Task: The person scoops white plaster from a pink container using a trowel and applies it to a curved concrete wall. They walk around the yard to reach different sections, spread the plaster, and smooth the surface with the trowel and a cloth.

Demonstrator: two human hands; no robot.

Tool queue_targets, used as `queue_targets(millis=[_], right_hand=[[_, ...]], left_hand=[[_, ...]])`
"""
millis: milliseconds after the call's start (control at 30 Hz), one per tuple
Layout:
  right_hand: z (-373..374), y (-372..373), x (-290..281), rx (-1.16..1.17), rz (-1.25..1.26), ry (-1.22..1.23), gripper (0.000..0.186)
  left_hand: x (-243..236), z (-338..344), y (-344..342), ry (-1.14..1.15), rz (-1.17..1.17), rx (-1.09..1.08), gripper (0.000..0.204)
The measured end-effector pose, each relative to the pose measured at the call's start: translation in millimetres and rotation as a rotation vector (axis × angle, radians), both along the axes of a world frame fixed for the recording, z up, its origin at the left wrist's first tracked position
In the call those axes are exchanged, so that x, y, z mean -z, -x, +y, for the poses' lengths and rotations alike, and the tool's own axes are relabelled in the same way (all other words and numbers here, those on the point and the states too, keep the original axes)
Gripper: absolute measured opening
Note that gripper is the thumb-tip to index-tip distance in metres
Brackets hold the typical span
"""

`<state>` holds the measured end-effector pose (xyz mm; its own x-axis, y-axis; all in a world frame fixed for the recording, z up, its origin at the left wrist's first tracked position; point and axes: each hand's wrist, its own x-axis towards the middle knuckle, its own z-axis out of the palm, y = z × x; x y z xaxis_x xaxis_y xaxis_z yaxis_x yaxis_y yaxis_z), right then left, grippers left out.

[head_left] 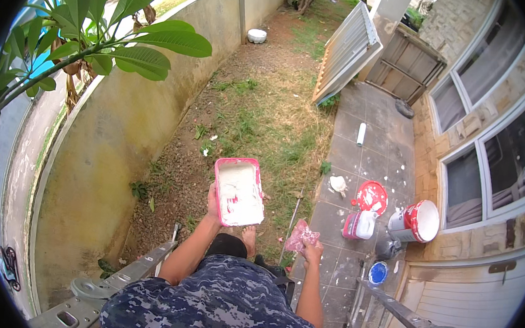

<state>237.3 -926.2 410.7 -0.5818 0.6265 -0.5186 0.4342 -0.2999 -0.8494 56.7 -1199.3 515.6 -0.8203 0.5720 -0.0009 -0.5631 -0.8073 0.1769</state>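
My left hand (212, 204) is closed on the left side of a pink rectangular tray (216, 176), its fingers partly hidden beneath. White, paste-like material, perhaps paint or filler, coats the inside of the tray, with pink showing through in patches. Off to the right and lower, my right hand (313, 252) grips a crumpled pink piece (299, 235) smeared with white; it looks like a rag or plastic sheet, I cannot tell which. The hands are well apart, both in front of my blue camouflage shirt.
Aluminium ladder parts (89, 292) flank me on both sides. On the right paving stand a white-and-red bucket (398, 224), a pink-and-white jug (359, 225), a red lid (372, 197) and a blue round lid (378, 272). A wall (113, 146) runs along the left; leafy branches (87, 45) hang over it.
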Motion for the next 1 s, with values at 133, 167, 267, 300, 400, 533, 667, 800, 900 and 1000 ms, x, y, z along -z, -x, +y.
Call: queue_targets(millis=[133,167,267,300,400,533,667,800,900,1000], right_hand=[[26,68,-9,0.171,0.096,0.164,0.021],[31,82,-11,0.179,0.061,0.195,0.022],[46,123,-3,0.187,0.033,0.247,0.024],[53,137,3,0.181,0.03,0.257,0.024],[80,190,24,0.132,-0.017,0.237,0.026],[128,295,40,0.072,-0.102,0.249,0.029],[171,465,40,0.037,-0.077,0.231,0.025],[184,649,15,-0.123,0.093,0.153,0.023],[171,751,-20,-0.313,0.111,0.049,0.019],[151,812,-46,-0.428,0.166,0.158,0.022]], left_hand=[[20,1,94,0.209,-0.066,-0.12,0.073],[27,1,114,0.226,-0.104,-0.151,0.072],[49,3,153,0.145,-0.123,-0.253,0.068],[55,5,164,0.145,-0.144,-0.281,0.068],[69,15,199,0.151,-0.194,-0.35,0.068],[83,31,273,0.153,-0.211,-0.413,0.068],[90,53,378,0.148,-0.191,-0.48,0.068],[84,71,481,0.155,-0.159,-0.534,0.069],[83,83,539,0.179,-0.139,-0.57,0.069],[79,101,586,0.192,-0.127,-0.54,0.069]])
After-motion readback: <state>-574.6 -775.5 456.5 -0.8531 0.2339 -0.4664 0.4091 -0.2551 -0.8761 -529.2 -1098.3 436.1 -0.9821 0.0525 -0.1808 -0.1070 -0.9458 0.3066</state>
